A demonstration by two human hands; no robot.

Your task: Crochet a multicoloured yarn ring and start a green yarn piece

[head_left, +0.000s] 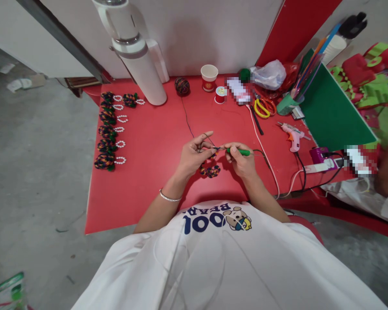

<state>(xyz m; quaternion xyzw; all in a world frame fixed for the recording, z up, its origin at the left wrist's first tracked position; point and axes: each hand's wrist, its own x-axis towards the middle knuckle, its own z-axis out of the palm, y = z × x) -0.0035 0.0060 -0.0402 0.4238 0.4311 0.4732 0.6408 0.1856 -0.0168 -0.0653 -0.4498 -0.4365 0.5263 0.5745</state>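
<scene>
In my right hand is a crochet hook with a green handle, its metal tip pointing left into the yarn work. My left hand pinches the upper end of a multicoloured crocheted strip, with a dark strand looped over its raised index finger. The strip hangs in curls between my hands, low over the red table. From my left hand the yarn runs up to a dark multicoloured yarn ball. The hook's tip meets the strip close to my left fingertips.
Finished yarn pieces with bead loops line the left edge. Behind stand a white flask, a paper cup and a red thread spool. Yellow scissors, a pink glue gun, cables and a power strip lie right.
</scene>
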